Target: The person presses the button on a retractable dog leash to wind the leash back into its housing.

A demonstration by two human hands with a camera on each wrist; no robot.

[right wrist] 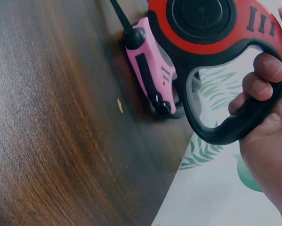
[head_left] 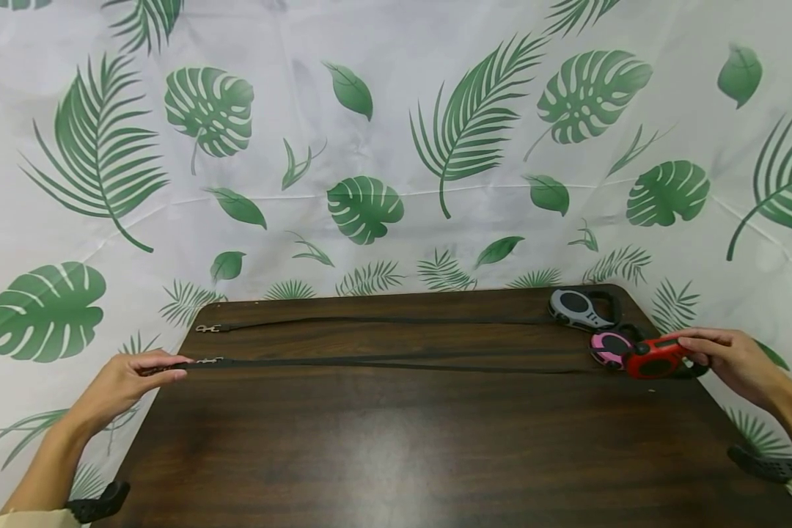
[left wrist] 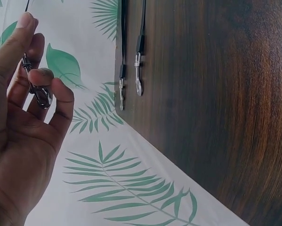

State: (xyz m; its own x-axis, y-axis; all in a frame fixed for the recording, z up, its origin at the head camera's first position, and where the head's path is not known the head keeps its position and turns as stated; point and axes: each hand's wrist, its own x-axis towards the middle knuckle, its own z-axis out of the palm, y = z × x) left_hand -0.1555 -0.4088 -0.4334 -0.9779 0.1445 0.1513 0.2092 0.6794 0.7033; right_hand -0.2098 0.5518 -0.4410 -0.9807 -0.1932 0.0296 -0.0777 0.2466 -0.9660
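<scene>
I have the left hand's (head_left: 135, 374) fingers curled on the clip (left wrist: 43, 97) at the table's (head_left: 396, 469) 9 o'clock, the right hand (head_left: 735, 364) gripping the red leash (head_left: 653, 361) by its handle (right wrist: 248, 123) at 3, so I'd keep the strap (head_left: 475, 368) lightly taut, clear of the pink leash (head_left: 609, 348).

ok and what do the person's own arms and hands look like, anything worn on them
Both hands are ungloved. Each arm has a black band, the right one dotted with small holes, and the edge of a pale beige sleeve.
</scene>
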